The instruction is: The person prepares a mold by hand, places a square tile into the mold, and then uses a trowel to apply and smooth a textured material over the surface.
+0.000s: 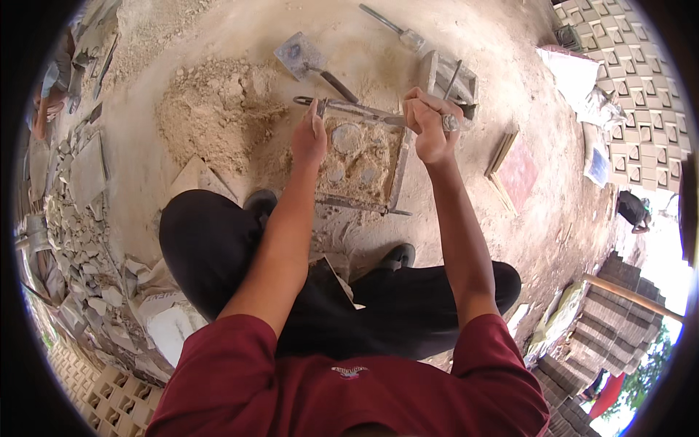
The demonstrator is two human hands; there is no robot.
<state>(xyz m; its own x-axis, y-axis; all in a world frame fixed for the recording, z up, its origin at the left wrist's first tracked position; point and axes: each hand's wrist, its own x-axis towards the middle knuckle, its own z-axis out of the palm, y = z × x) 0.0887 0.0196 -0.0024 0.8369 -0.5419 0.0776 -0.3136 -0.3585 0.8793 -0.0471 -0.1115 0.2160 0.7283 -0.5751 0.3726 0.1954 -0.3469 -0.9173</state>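
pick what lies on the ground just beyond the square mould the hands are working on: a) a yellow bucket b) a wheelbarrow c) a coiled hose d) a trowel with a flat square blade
d: a trowel with a flat square blade lies on the sandy ground just past the square metal mould, beside the sand pile, while the left hand and right hand hold a metal bar across the mould's far edge.
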